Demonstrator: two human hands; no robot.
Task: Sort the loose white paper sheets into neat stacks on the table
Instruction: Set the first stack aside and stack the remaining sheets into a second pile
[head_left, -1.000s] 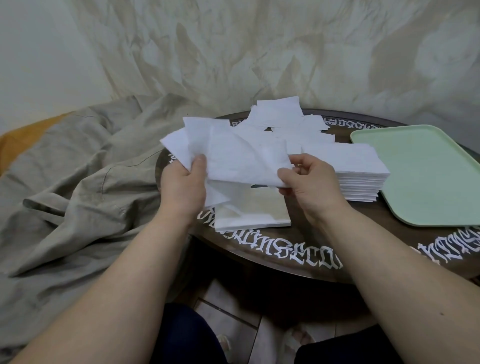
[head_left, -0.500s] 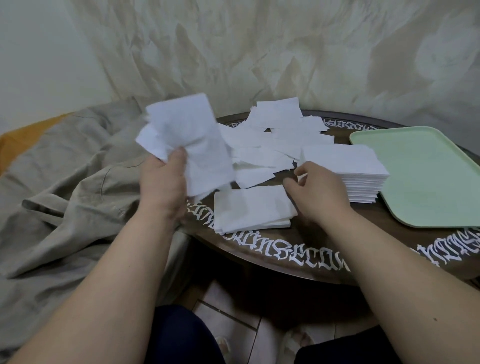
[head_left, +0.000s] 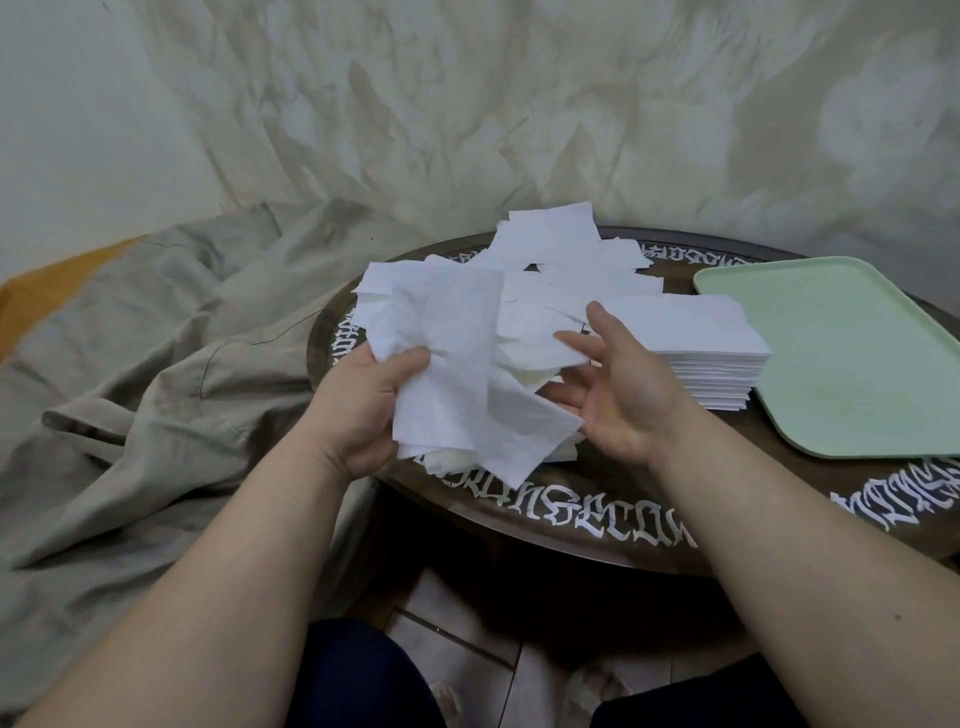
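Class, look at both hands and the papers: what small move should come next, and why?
Probably the right hand, open beside the bunch of sheets that the left hand grips, should pinch the top sheet and carry it to the neat stack. The bunch is fanned and crumpled, so it needs separating.

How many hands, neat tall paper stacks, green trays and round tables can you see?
Hands: 2, the left hand gripping a bunch of sheets and the right hand open beside it
Neat tall paper stacks: 1
Green trays: 1
Round tables: 1
Total: 5
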